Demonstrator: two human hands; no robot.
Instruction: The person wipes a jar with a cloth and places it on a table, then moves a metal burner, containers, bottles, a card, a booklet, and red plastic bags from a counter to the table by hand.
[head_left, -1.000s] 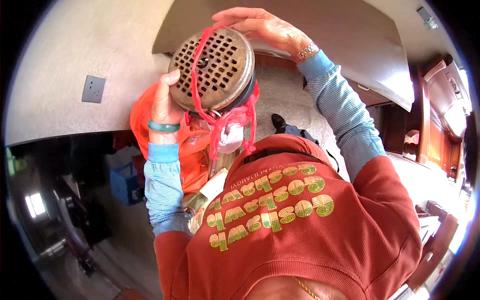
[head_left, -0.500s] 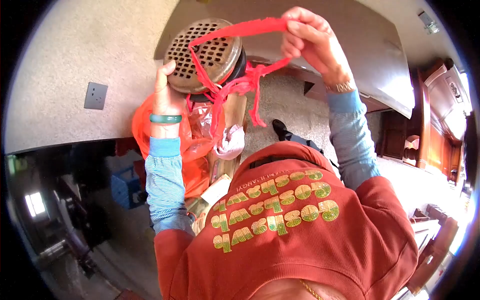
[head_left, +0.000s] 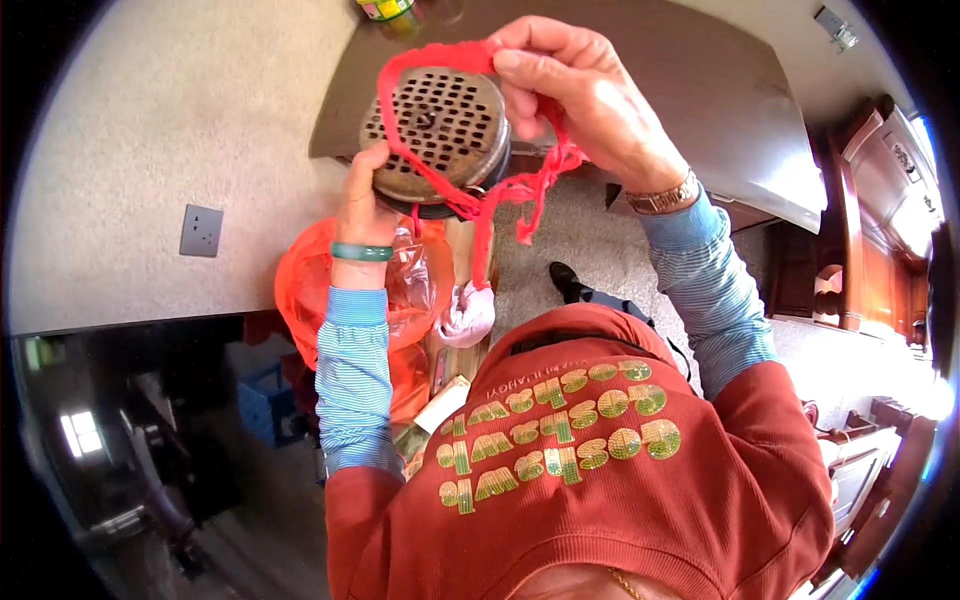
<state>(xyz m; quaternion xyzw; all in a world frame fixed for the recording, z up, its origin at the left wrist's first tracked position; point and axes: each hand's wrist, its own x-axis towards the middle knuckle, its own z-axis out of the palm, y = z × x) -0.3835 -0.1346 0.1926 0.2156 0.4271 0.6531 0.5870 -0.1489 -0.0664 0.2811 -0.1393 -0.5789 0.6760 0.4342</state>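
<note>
A round container with a perforated metal lid (head_left: 448,135) and a dark lower body is in my left hand (head_left: 366,195). The thumb lies on the lid's edge, while the other fingers are hidden beneath. A red cloth strip (head_left: 432,56) loops over the lid, with knotted, loose ends hanging at its right side. My right hand (head_left: 570,85) pinches the strip between thumb and fingers, just above and right of the lid. Below the container are an open red plastic bag (head_left: 310,290) and a pale pink bundled cloth (head_left: 466,315).
A brown glossy tabletop (head_left: 690,80) lies behind my hands, bearing a yellow-green jar (head_left: 385,10) at its far edge. A wall socket (head_left: 201,230) is at left. A blue crate (head_left: 268,405) stands low at left; wooden cabinets (head_left: 880,220) are at right.
My right hand has moved left, bringing the strip's loop around the lid's upper left side. The container sits slightly farther right and lower in view. The jar has come into view.
</note>
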